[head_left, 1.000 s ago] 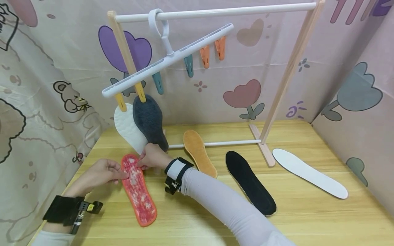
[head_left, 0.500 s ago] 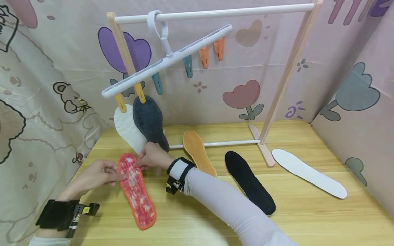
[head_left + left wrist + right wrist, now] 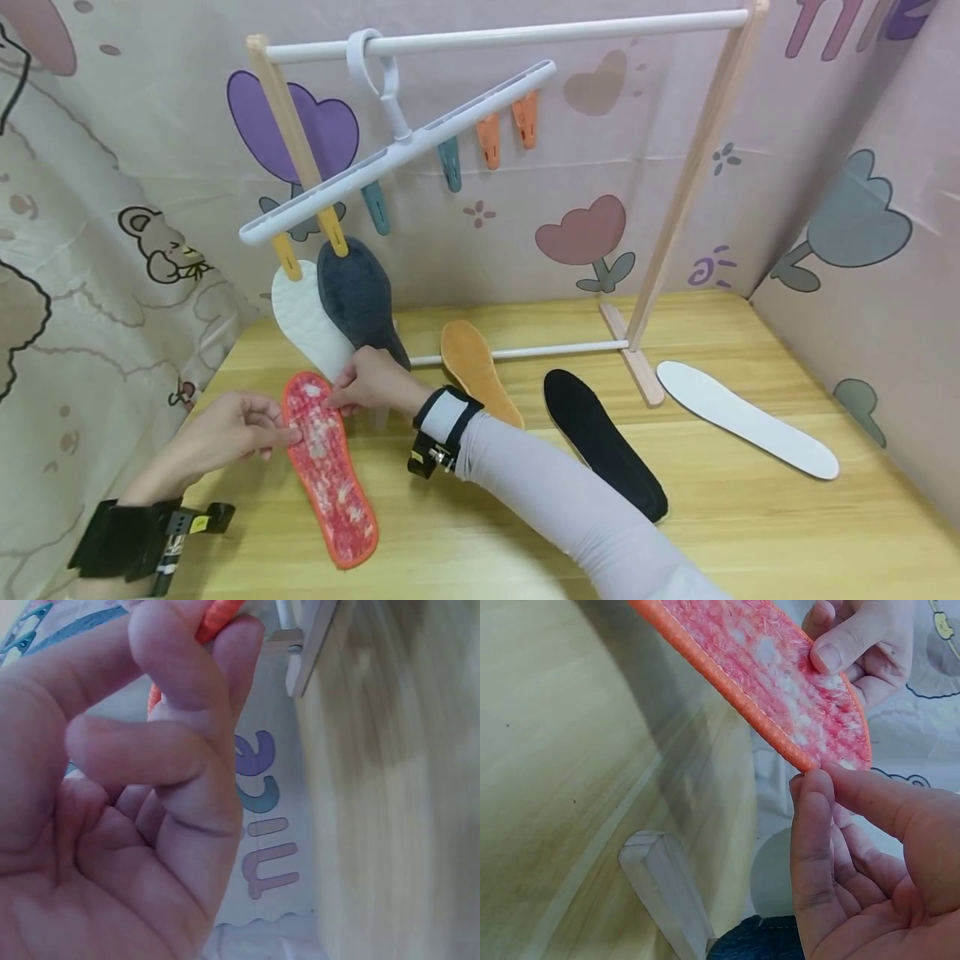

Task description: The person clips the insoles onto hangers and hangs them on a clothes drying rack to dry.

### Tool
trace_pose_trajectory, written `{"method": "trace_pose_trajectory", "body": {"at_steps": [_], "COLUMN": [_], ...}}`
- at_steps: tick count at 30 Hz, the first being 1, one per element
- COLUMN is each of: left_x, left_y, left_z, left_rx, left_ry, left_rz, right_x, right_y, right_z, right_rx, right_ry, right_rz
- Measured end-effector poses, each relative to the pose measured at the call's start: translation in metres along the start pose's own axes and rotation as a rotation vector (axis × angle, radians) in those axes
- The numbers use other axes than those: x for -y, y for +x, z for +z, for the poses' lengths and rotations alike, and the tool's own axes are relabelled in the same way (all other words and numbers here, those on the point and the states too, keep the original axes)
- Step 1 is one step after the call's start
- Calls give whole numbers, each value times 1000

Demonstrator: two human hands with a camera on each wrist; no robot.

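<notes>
Wooden table (image 3: 750,533), cartoon-print curtains (image 3: 90,250) around.

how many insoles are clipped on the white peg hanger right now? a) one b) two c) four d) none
b: a white quilted insole and a dark grey insole hang from the two yellow clips at the low end of the hanger; the teal and orange clips are empty.

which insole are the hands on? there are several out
The red-and-white speckled insole with the orange rim: left hand and right hand pinch its toe end. The orange, black and white ones lie untouched; two more hang clipped.
</notes>
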State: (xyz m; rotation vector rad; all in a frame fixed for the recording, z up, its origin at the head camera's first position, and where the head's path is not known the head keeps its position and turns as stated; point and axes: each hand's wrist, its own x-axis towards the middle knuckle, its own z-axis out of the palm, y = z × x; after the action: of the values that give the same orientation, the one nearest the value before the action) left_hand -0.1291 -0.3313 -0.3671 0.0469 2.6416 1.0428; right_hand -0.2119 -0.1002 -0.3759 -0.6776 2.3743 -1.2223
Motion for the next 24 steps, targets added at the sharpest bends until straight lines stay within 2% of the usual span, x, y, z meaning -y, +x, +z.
{"method": "trace_pose_trajectory", "body": {"at_steps": [14, 24], "left_x": [-18, -33], "left_y": [-15, -23], "left_z": [-4, -5], "left_rx": [-56, -90], "left_ry": [52, 54], "left_rz": [25, 60], "right_x": [5, 6], "right_y": [-13, -21], "right_z": [-11, -22], "right_rx": [-23, 12], "right_ry": [27, 99], "right_rz": [-55, -117]}}
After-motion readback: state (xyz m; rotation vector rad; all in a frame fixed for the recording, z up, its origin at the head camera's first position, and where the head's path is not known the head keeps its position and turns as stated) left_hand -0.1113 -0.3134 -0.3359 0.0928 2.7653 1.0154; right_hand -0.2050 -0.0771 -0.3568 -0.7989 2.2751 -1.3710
